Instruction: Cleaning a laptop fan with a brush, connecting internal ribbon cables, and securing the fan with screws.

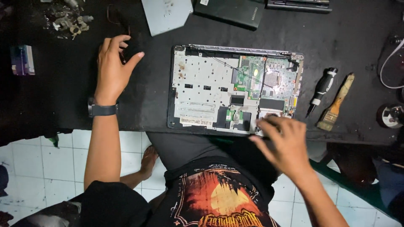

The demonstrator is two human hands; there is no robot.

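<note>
An opened laptop base point(210, 90) lies on the black worktable point(63, 96), its silver metal frame and green circuit board point(269, 77) exposed. My right hand point(283, 145) hovers over the base's near right corner, fingers spread and slightly blurred, holding nothing that I can see. My left hand point(112, 69), with a dark watch on the wrist, rests on the table left of the laptop, its fingertips curled around a small dark object that I cannot identify.
A black-handled screwdriver point(322, 90) and a wooden paintbrush point(336, 103) lie right of the laptop. A grey panel point(166, 14), a black flat device point(229, 12), a pile of small metal parts point(69, 21) sit at the back. White floor tiles show below.
</note>
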